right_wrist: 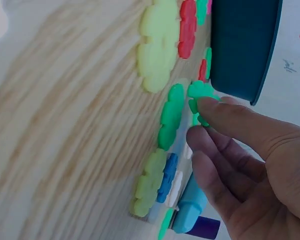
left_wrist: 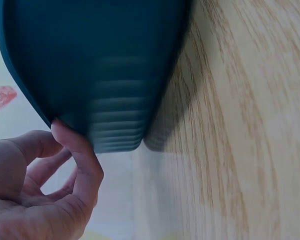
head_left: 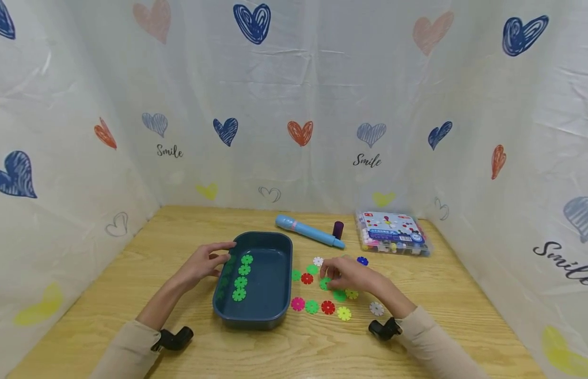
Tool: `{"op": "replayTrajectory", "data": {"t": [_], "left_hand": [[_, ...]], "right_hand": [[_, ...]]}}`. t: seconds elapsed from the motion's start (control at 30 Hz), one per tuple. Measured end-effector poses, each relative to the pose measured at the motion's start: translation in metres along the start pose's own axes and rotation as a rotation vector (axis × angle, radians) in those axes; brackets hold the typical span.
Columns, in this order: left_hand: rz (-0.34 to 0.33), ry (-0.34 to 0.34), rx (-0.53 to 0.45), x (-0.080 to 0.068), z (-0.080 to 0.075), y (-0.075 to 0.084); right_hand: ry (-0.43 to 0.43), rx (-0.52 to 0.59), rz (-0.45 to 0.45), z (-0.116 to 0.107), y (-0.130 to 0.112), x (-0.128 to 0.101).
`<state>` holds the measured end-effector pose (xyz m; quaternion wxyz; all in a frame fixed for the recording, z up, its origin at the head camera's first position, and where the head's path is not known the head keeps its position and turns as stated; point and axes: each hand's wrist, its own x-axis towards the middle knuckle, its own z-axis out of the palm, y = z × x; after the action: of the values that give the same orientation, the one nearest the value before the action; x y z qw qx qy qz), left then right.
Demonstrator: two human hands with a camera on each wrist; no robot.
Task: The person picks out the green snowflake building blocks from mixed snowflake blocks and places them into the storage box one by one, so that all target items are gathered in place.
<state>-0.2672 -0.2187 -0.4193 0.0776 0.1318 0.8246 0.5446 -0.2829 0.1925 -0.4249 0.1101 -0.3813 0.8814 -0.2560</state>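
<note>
A dark blue tray (head_left: 270, 317) stands on the table with several green flower-shaped discs (head_left: 240, 282) in a line along its left side. My left hand (head_left: 201, 264) holds the tray's left rim between thumb and finger, as the left wrist view shows. To the right of the tray, my right hand (head_left: 348, 273) pinches a green flower-shaped disc (right_wrist: 199, 91) between thumb and fingers. Around that hand lie more discs: a red one (head_left: 307, 278), a pink one (head_left: 297, 303), a yellow one (head_left: 344, 313), a white one (head_left: 376, 308) and other green ones (head_left: 311, 307).
Behind the discs lies a light blue pen-shaped tool (head_left: 310, 231), beside a small dark purple cylinder (head_left: 338, 229). A clear box (head_left: 393, 234) of coloured pieces sits at the back right. A white curtain with printed hearts (head_left: 294, 105) surrounds the wooden table (head_left: 147, 252).
</note>
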Motion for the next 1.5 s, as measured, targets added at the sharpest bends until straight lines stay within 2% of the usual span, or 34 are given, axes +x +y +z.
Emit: {"op": "replayTrajectory", "data": {"t": [0.2,0.4,0.83,0.93,1.23,1.5], "left_hand": [[-0.002,0.003,0.022,0.002,0.000,0.000],[-0.007,0.008,0.026,0.001,-0.001,0.000],[-0.012,0.007,0.028,0.000,-0.001,0.002],[-0.014,0.009,0.030,0.000,-0.001,0.002],[-0.013,0.010,0.034,0.001,-0.001,0.002],[-0.010,0.003,0.034,0.001,0.000,0.004]], "right_hand": [[0.044,-0.006,-0.035,-0.005,-0.001,0.004],[0.065,0.057,-0.072,-0.016,-0.009,0.010],[0.117,-0.033,-0.221,-0.035,-0.033,0.030],[0.104,-0.037,-0.230,-0.039,-0.043,0.037],[0.003,-0.051,-0.187,-0.047,-0.074,0.064],[-0.110,0.021,-0.185,-0.048,-0.090,0.095]]}}
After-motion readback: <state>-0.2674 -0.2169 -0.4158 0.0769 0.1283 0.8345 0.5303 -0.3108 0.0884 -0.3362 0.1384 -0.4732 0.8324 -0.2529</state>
